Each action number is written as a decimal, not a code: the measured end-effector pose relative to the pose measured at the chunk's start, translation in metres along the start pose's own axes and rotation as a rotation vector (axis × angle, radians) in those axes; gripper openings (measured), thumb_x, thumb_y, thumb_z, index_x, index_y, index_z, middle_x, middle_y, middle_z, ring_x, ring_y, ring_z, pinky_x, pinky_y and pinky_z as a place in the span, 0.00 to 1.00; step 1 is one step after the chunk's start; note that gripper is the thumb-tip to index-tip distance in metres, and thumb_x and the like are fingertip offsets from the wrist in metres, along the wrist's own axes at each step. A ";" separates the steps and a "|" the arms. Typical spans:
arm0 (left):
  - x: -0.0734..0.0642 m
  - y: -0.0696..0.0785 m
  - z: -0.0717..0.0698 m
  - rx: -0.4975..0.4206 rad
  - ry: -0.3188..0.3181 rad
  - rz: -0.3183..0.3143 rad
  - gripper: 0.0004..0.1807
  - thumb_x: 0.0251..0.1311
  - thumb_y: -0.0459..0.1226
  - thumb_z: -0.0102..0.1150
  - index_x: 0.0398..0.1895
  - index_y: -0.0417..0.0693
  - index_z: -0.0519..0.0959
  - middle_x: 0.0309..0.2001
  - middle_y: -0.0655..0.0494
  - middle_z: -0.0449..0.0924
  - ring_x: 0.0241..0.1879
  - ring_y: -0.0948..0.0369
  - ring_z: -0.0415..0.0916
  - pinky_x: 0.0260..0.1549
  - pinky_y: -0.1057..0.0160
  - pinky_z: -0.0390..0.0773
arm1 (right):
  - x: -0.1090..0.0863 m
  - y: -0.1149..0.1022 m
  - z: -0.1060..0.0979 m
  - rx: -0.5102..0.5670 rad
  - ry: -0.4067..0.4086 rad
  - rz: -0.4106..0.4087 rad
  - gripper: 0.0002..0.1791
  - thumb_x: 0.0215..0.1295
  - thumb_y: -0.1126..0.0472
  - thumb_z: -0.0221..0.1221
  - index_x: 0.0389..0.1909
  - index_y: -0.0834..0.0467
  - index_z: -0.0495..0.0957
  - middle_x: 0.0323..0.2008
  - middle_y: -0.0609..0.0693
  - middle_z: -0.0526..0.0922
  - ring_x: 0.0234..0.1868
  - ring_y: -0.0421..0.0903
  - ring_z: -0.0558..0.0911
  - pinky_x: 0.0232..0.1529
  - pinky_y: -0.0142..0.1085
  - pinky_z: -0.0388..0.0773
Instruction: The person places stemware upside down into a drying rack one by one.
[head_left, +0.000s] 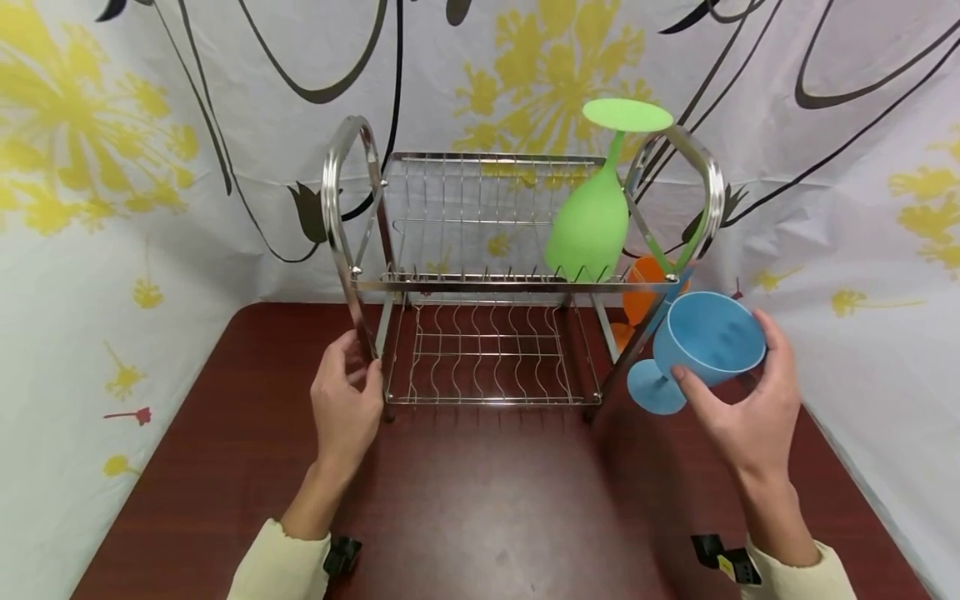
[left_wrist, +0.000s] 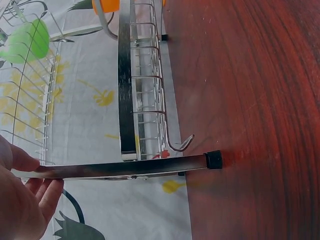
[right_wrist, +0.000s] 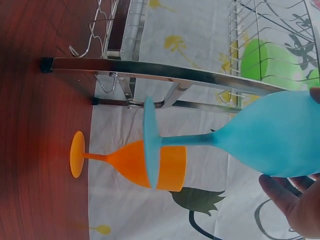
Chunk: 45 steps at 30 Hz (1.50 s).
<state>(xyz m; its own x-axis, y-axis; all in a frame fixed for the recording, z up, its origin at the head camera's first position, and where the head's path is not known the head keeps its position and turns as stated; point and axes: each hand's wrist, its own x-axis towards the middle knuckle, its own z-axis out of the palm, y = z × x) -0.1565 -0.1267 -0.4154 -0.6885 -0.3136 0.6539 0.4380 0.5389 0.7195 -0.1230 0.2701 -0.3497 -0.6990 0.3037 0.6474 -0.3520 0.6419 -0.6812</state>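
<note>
A two-tier metal dish rack (head_left: 480, 285) stands on the dark red table. My left hand (head_left: 347, 404) grips its left front post between thumb and fingers, and the left wrist view shows the same hold on the post (left_wrist: 100, 170). In my right hand (head_left: 757, 417) is a blue wine glass (head_left: 705, 333), upright and slightly tilted, its bowl held between thumb and fingers just right of the rack. The right wrist view shows the blue glass's stem and foot free of the hand. Upside down on the upper tier, at its right end, rests a green wine glass (head_left: 592, 221).
An orange wine glass (right_wrist: 135, 162) stands upright on the table to the right of the rack, partly hidden in the head view. Wavy wires form the lower tier (head_left: 487, 354). Behind the table hangs a white sheet (head_left: 187, 275) with a flower print.
</note>
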 end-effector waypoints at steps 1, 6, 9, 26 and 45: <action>0.000 0.000 0.001 -0.004 0.001 0.003 0.22 0.52 0.20 0.62 0.53 0.31 0.75 0.40 0.40 0.79 0.41 0.52 0.79 0.37 0.65 0.84 | 0.000 0.000 0.000 0.006 0.007 -0.012 0.49 0.40 0.65 0.72 0.69 0.45 0.65 0.63 0.51 0.73 0.54 0.37 0.72 0.46 0.20 0.70; 0.000 0.002 0.002 -0.011 -0.004 0.008 0.22 0.52 0.21 0.62 0.54 0.31 0.75 0.41 0.40 0.79 0.41 0.51 0.79 0.37 0.63 0.84 | 0.000 0.000 -0.003 0.052 0.034 -0.080 0.50 0.38 0.67 0.73 0.68 0.49 0.67 0.61 0.52 0.75 0.54 0.39 0.74 0.47 0.18 0.72; -0.001 0.002 0.001 -0.005 -0.010 0.008 0.23 0.52 0.21 0.62 0.54 0.31 0.75 0.41 0.40 0.79 0.42 0.51 0.79 0.37 0.65 0.84 | -0.002 -0.002 -0.004 0.108 0.047 -0.130 0.50 0.34 0.69 0.73 0.67 0.54 0.68 0.59 0.56 0.77 0.53 0.41 0.76 0.49 0.18 0.73; 0.000 0.002 -0.003 -0.004 0.001 0.016 0.22 0.51 0.19 0.61 0.53 0.31 0.75 0.41 0.40 0.79 0.41 0.51 0.79 0.35 0.62 0.84 | -0.003 -0.029 -0.002 0.172 0.035 -0.300 0.46 0.38 0.58 0.75 0.62 0.70 0.71 0.50 0.72 0.78 0.49 0.37 0.79 0.48 0.18 0.74; -0.001 0.001 -0.001 -0.024 0.012 0.025 0.22 0.51 0.19 0.62 0.52 0.32 0.76 0.40 0.41 0.79 0.40 0.52 0.79 0.35 0.72 0.83 | -0.004 -0.035 0.012 0.209 -0.114 -0.364 0.49 0.43 0.48 0.75 0.65 0.68 0.69 0.53 0.69 0.78 0.52 0.40 0.78 0.51 0.20 0.74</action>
<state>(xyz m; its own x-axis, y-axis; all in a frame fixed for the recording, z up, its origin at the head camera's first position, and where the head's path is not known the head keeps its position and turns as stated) -0.1550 -0.1264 -0.4148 -0.6702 -0.3098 0.6744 0.4686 0.5280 0.7083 -0.1155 0.2377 -0.3329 -0.5664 -0.0034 0.8242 -0.6983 0.5331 -0.4777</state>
